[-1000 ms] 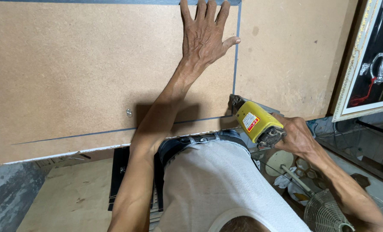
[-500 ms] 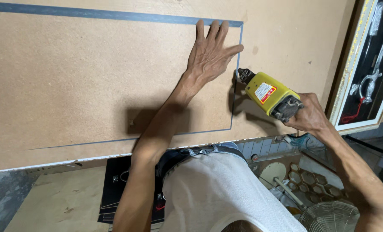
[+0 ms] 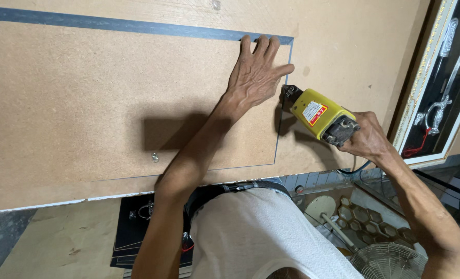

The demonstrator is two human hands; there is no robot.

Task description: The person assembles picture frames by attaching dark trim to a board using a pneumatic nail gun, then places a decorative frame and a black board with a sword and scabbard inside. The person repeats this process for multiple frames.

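Item: brown fibreboard panel, upright before me, dark cut lines along its top and right side. My left hand lies flat and open on the panel, fingertips at the top corner of the cut, holding nothing. My right hand has its grip closed round the yellow power cutter, whose nose meets the vertical cut line just right of the left hand. Change: a second ago the cutter sat low at the bottom corner; it now stands higher along that line, the left hand shifted with it. Below the grip: white shirt, wire fan guard.
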